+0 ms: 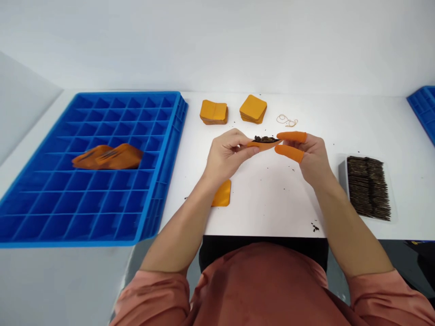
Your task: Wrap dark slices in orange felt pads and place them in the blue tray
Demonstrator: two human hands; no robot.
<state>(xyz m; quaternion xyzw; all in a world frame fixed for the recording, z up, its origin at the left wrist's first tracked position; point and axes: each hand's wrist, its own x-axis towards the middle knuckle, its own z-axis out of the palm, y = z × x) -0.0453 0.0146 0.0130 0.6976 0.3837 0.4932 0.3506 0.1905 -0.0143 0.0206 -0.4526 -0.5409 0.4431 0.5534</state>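
1. The blue compartment tray [102, 181] fills the left of the white table [272, 199]; we see two filled orange packets [108, 156] lying across its middle cells. It looks rigid and easy to slide by its rim. Another blue tray corner [423, 106] shows at the far right.
2. At the right, near us, sits a clear tray of dark pressed squares [369, 186] (probably crumbly, judging by the dark crumbs [315, 226] on the table edge).
3. At the far side lie two stacks of empty orange pouches [214, 112] and [253, 108], with a loose rubber band [287, 120] to their right. One single flat pouch [222, 194] lies near us, partly under the left forearm.
4. Our left hand [226, 156] is closed on the left end of an orange pouch [263, 144] held above the table's middle, between both hands.
5. Our right hand [306, 151], with orange finger cots [291, 136], pinches its right end.
6. The pouch looks light, thin and floppy; its mouth is up, with a dark piece [265, 139] showing. We judge it is best held at both ends and kept level, gently, since the contents seem brittle and shed crumbs.
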